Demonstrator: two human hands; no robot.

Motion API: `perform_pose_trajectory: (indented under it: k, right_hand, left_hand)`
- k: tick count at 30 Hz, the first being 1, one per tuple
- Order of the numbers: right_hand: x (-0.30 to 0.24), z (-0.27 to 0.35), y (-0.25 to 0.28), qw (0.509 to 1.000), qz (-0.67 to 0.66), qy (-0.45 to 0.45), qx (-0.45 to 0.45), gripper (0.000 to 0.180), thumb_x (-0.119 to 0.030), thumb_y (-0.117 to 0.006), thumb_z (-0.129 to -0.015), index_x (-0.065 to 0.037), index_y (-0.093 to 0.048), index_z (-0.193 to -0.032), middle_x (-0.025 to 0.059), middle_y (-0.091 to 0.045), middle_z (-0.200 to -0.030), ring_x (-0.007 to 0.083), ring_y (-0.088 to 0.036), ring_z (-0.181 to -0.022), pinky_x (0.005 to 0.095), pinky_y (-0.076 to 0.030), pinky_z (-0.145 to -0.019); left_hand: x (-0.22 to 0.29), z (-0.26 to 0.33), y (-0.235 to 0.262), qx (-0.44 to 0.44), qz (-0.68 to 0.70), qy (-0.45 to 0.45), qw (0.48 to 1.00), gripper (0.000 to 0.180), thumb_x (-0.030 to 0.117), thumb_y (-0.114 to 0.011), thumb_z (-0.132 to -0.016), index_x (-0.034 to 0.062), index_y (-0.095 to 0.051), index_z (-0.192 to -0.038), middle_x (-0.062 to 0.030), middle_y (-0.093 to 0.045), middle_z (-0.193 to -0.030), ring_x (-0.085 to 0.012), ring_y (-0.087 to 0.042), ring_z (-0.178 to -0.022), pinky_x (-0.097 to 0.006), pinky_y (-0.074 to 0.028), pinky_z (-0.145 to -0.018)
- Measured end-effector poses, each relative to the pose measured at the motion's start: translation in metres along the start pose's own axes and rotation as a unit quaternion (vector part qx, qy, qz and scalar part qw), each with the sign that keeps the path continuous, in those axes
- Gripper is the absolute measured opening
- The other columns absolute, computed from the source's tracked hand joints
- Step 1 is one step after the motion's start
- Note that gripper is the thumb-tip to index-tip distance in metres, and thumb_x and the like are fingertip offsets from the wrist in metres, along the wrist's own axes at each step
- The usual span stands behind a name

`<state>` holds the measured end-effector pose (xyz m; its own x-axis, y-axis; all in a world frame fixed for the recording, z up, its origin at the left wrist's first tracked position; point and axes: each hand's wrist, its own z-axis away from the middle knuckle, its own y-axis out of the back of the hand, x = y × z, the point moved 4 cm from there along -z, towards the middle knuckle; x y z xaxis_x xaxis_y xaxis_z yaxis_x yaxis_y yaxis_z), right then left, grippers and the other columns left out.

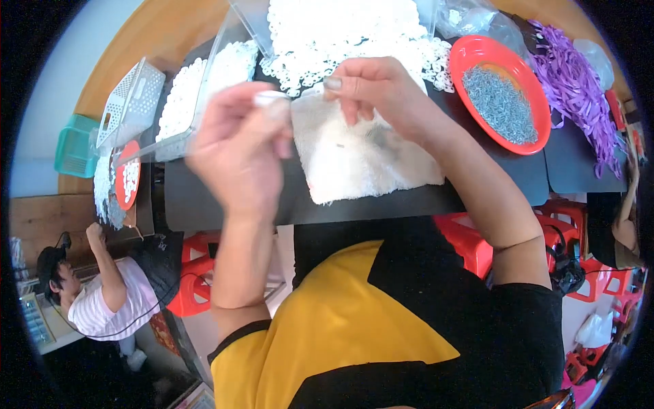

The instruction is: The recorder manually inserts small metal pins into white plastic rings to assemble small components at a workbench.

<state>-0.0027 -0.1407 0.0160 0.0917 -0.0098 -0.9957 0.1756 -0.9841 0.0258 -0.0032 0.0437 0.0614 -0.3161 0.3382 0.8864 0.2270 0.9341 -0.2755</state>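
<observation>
White fuzzy terry cloth square [361, 160]: rough, matt. Round red plastic dish [470, 58]: glossy, filled with grey metal bits [501, 102]. Purple ribbon strips [575, 88]: slight sheen. White perforated plastic basket [133, 99]: smooth. Black table mat [204, 204]: matt. Clear plastic bag [470, 17]: shiny.

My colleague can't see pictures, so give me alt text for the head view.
Two hands, left and right, hold small white pieces over a white cloth on a dark table. A red bowl of grey bits sits to the right.
</observation>
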Motion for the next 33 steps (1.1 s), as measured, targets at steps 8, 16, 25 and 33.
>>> perform_pose_trajectory:
  k: [8, 16, 25, 33]
  right_hand:
    - [0.003, -0.001, 0.015, 0.993, 0.004, 0.033, 0.115, 0.018, -0.016, -0.066, -0.085, 0.001, -0.063, -0.08, 0.0008, -0.052, -0.058, 0.0084, -0.05, -0.049, 0.0246, -0.039, -0.047]
    - [0.005, 0.001, 0.017, 0.989, 0.043, 0.052, 0.133, 0.019, -0.017, -0.068, -0.083, 0.001, -0.064, -0.079, 0.0003, -0.053, -0.056, 0.0076, -0.05, -0.049, 0.0239, -0.039, -0.046]
    - [0.009, 0.001, 0.01, 0.992, 0.045, 0.051, 0.108, 0.019, -0.018, -0.069, -0.083, 0.0, -0.065, -0.081, 0.0001, -0.054, -0.057, 0.007, -0.05, -0.051, 0.024, -0.039, -0.046]
    - [0.004, 0.003, 0.014, 0.988, 0.048, 0.027, 0.142, 0.018, -0.016, -0.067, -0.084, 0.001, -0.065, -0.081, -0.0002, -0.055, -0.061, 0.0065, -0.05, -0.054, 0.0227, -0.04, -0.049]
  left_hand:
    - [0.074, -0.085, 0.061, 0.08, -0.533, -0.13, 0.832, 0.02, 0.005, -0.07, -0.08, 0.0015, -0.068, -0.1, -0.0019, -0.062, -0.079, -0.01, -0.056, -0.066, -0.022, -0.043, -0.056]
    - [-0.035, 0.025, -0.006, -0.279, -0.489, -0.174, 0.808, 0.021, -0.004, -0.067, -0.07, 0.0054, -0.062, -0.088, -0.0101, -0.056, -0.086, -0.0297, -0.059, -0.083, -0.037, -0.05, -0.068]
    - [-0.061, 0.029, -0.009, -0.3, -0.483, -0.174, 0.804, 0.014, -0.003, -0.066, -0.073, 0.0061, -0.058, -0.081, -0.0076, -0.055, -0.086, -0.0278, -0.056, -0.083, -0.039, -0.048, -0.067]
    - [-0.05, 0.024, -0.018, -0.314, -0.464, -0.196, 0.805, 0.012, 0.0, -0.064, -0.074, 0.0042, -0.058, -0.083, -0.0102, -0.054, -0.084, -0.0292, -0.058, -0.084, -0.04, -0.05, -0.067]
